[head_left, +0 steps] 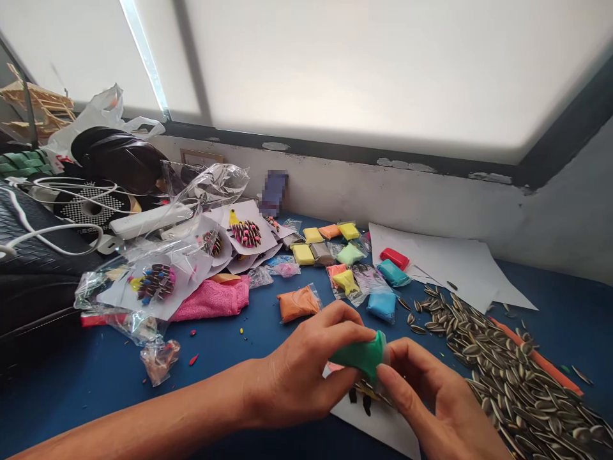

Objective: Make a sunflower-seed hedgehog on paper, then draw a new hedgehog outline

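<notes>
A green packet of modelling clay (pixel 366 356) is held up between both hands above the blue table. My left hand (pixel 316 364) is closed around its left part, thumb below and fingers on top. At the packet's clear right edge, my right hand (pixel 426 390) pinches with thumb and fingertips. Beneath them lies a white paper (pixel 383 428) bearing a partly hidden figure with black clay bits and seeds. An orange clay packet (pixel 297 304) and a blue clay packet (pixel 382 306) rest just beyond the hands.
Sunflower seeds (pixel 522 377) are heaped at the right, with an orange stick (pixel 541 358) among them. Blank paper sheets (pixel 440 259) lie behind. Several clay packets (pixel 302 254) fill the middle. At left are seed-decorated papers (pixel 246 231), a pink towel (pixel 215 297) and a black bag (pixel 38 281).
</notes>
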`<state>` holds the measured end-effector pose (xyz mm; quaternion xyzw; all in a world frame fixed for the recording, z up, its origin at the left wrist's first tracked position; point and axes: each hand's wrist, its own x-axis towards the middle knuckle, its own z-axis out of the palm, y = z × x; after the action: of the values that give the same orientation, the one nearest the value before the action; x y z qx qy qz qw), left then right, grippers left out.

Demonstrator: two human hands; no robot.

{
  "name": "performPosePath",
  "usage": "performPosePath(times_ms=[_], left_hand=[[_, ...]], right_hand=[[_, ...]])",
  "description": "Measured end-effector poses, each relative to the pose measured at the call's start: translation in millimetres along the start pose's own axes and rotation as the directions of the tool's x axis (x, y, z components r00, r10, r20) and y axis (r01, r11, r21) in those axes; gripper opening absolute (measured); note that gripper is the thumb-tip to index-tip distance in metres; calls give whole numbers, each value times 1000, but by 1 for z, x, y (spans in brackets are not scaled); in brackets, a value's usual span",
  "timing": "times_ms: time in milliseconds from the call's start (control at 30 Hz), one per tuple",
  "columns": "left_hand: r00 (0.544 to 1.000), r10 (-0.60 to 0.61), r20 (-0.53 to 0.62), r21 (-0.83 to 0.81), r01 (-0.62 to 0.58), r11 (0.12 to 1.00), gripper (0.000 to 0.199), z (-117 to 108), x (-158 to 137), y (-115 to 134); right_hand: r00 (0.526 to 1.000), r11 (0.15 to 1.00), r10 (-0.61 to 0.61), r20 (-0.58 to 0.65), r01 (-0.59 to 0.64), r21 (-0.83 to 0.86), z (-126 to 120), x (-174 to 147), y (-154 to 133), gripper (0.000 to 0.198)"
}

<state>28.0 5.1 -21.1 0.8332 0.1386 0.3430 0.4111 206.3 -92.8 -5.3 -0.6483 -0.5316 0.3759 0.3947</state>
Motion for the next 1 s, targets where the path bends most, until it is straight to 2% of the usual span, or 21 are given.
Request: performPosePath(times_ms=[133, 233, 300, 333, 400, 467, 533, 600, 667, 733, 800, 833, 900, 1000], left_hand=[[1000, -7, 23, -55, 9, 998, 39, -5, 2, 6], [993, -109, 45, -174, 116, 978, 40, -9, 4, 10], [964, -242, 106, -330, 264, 906, 47, -8, 4, 9], [936, -317, 152, -423, 351, 836, 51, -8, 4, 7], [889, -386, 247, -539, 457, 708, 52, -5, 3, 4], [868, -402, 293, -575, 496, 651, 48, -3, 4, 3], [866, -402, 297, -569, 499, 654, 41, -2, 4, 4], [880, -403, 251, -512, 474, 716, 32, -2, 4, 7], [920, -373, 118, -387, 389, 836, 29, -2, 3, 10], [964, -256, -74, -215, 235, 948, 39, -2, 2, 12], [970, -118, -214, -25, 115, 993, 43, -2, 0, 13], [969, -60, -238, 57, 76, 995, 41, -2, -1, 14], [980, 16, -199, 158, 16, 987, 39, -1, -2, 16], [994, 77, -73, 125, -68, 990, 48, 2, -4, 16]], right_hand=[[994, 991, -98, 51, 102, -83, -1, 1, 7, 24], [989, 976, -148, 20, 149, -161, -4, 3, 10, 32], [988, 970, -154, 3, 152, -192, -6, 3, 9, 40], [989, 968, -150, 3, 147, -204, -7, 3, 8, 42], [990, 965, -137, 14, 137, -225, -8, 2, 5, 42], [991, 962, -129, 30, 133, -239, -9, 1, 4, 43], [990, 960, -134, 41, 140, -243, -10, 1, 4, 44], [989, 957, -145, 26, 147, -250, -9, 1, 4, 44], [988, 955, -155, -10, 147, -257, -8, 0, 4, 45], [986, 962, -152, -62, 134, -238, -8, -1, 4, 45], [985, 978, -122, -122, 98, -182, -9, -2, 3, 43], [986, 986, -103, -134, 83, -142, -9, -2, 3, 43], [992, 997, -61, -110, 55, -56, -10, -2, 3, 44], [999, 997, -34, 5, 34, 65, -10, -2, 1, 50]])
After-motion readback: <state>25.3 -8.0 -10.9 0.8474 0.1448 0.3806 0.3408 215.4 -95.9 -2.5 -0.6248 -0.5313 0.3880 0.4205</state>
